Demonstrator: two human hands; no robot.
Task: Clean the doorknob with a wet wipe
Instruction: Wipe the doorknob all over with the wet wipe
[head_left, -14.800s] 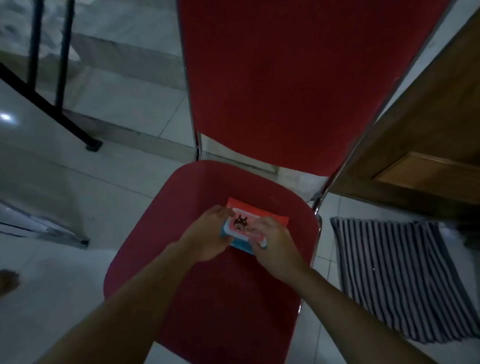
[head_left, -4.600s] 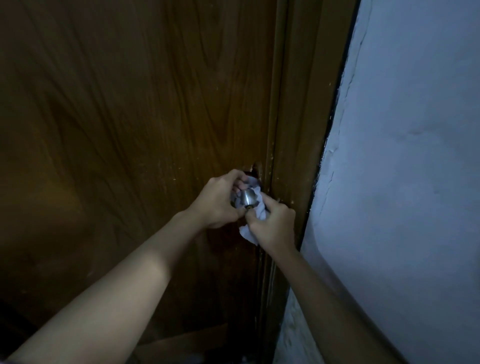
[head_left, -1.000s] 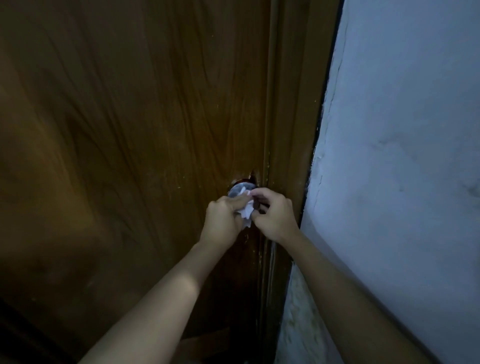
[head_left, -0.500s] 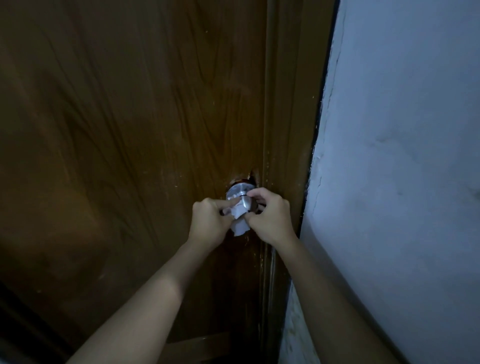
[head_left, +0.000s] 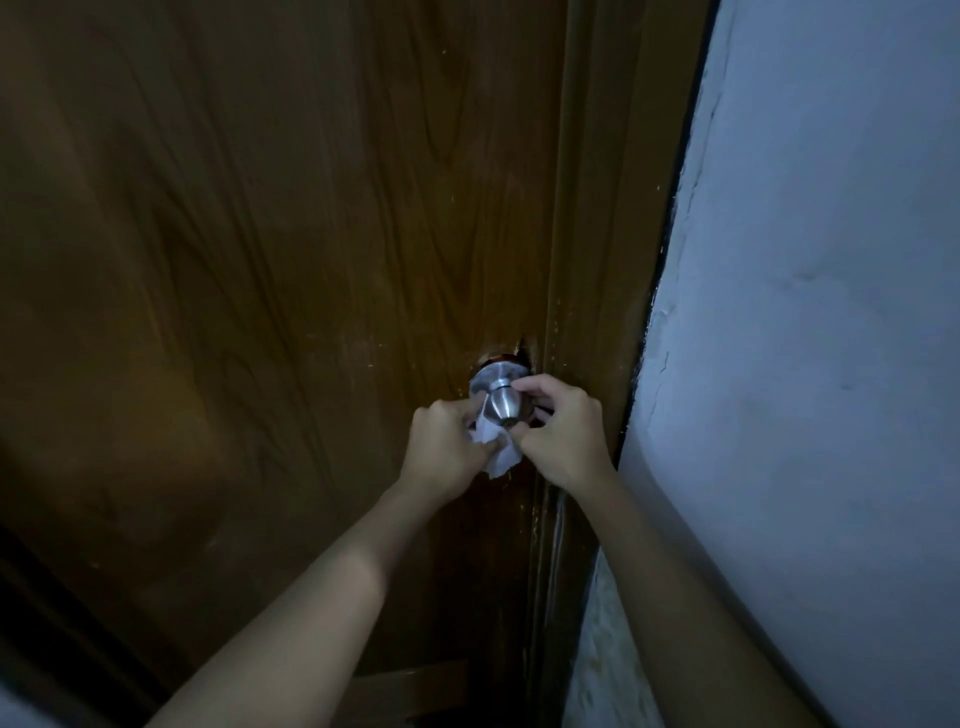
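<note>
Head view, looking down two bare forearms at a dark wooden door (head_left: 234, 260). On the left, the left hand (head_left: 447, 447) curls its fingers (head_left: 480, 449) round a crumpled white wet wipe (head_left: 493, 447), pressing it against the left and underside of the doorknob (head_left: 503, 402), likely to rub the metal there. The round silver doorknob sits near the door's right edge, between the two hands, its front face bare. A loose tail of wipe hangs below it. To the right, the right hand (head_left: 563, 434) pinches the knob's right side, apparently steadying it. Beyond the door frame (head_left: 602, 260), a pale blue wall (head_left: 831, 312) fills the right.
</note>
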